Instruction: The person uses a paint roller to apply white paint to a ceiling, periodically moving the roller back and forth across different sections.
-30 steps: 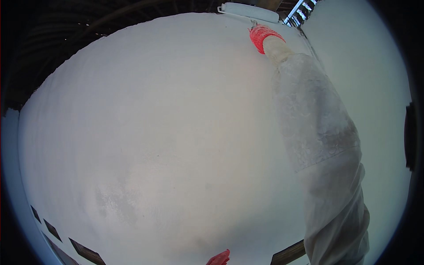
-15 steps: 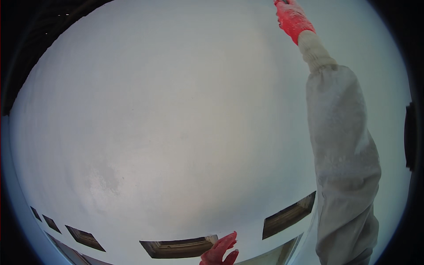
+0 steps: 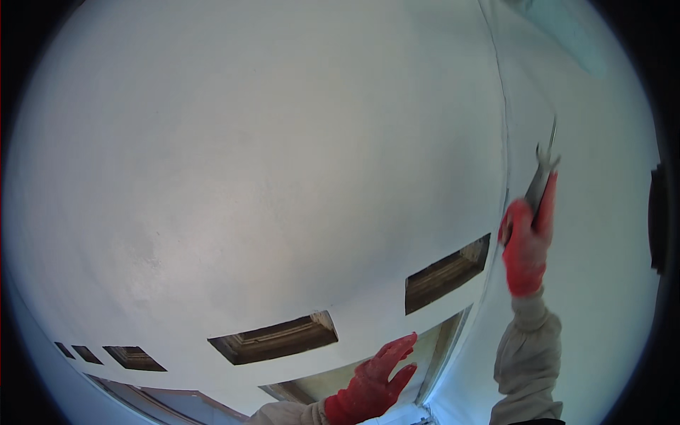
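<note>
My right hand [image 3: 528,251], in a red rubber glove, is closed around a trowel-like tool [image 3: 540,188] with a grey body and a thin blade. The blade points upward and is seen nearly edge-on, so its full shape is hidden. It is close to the pale wall [image 3: 602,205] right of the corner; I cannot tell whether it touches. Lower down, my left hand [image 3: 368,382], gloved in red too, is raised with thumb and fingers apart and nothing in it. Behind it spreads the large smooth whitish wall [image 3: 283,163].
A row of dark recessed openings, among them one at the middle [image 3: 276,340] and one near the corner [image 3: 448,275], runs along the lower wall. Below are framed openings [image 3: 170,404]. A thin dark line [image 3: 501,78] follows the upper corner. A pale blue-green patch [image 3: 567,35] shows at upper right.
My right hand has come down from the top edge, bringing the tool into full view. My left hand has risen further into the picture. The view has tilted and shifted, showing more of the corner.
</note>
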The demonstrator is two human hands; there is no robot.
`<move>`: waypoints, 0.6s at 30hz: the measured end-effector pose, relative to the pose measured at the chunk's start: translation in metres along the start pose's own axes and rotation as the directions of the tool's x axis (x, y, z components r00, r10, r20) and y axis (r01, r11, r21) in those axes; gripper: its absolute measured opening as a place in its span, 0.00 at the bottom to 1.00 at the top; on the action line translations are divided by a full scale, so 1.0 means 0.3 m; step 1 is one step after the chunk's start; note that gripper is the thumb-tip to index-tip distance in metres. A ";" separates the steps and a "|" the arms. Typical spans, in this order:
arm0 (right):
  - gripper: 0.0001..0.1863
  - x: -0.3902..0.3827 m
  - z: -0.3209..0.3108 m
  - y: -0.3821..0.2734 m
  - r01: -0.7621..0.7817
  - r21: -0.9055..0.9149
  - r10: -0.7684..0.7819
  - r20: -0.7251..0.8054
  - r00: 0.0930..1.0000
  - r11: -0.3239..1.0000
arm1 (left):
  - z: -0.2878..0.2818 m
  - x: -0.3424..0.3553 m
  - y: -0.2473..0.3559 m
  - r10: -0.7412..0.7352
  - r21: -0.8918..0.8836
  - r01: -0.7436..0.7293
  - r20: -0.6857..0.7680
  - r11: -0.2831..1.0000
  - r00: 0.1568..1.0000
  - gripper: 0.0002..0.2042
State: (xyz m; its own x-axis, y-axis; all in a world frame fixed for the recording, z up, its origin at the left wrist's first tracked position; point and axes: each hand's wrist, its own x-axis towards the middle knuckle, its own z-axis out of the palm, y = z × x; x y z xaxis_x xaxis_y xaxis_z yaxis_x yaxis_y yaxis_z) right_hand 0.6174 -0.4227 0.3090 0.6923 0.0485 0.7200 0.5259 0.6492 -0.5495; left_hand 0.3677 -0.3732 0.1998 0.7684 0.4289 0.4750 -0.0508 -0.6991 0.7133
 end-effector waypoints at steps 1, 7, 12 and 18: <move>0.34 -0.089 -0.074 0.090 0.037 -0.016 -0.036 0.064 0.997 0.999 | 0.024 0.000 -0.018 0.007 -0.015 -0.006 0.026 1.000 1.000 0.25; 0.39 -0.625 -0.341 0.272 0.042 -0.279 0.066 0.365 0.929 0.960 | 0.139 -0.029 -0.105 -0.065 -0.066 0.077 0.170 0.995 0.983 0.26; 0.37 -0.918 -0.406 0.301 0.026 -0.287 0.136 0.528 0.838 0.958 | 0.209 -0.060 -0.164 -0.066 -0.151 0.092 0.168 0.984 0.984 0.27; 0.31 -1.054 -0.347 0.205 -0.184 -0.282 0.321 0.584 0.746 0.942 | 0.286 -0.130 -0.304 -0.147 -0.318 0.197 0.175 0.927 0.974 0.24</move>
State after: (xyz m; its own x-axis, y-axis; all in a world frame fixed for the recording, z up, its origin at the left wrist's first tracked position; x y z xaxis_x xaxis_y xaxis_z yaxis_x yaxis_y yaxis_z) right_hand 0.4825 -0.4771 0.0034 0.3965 0.6875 0.6084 0.5076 0.3880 -0.7693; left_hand 0.3971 -0.3753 0.0719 0.8670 0.4202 0.2679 -0.0989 -0.3817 0.9190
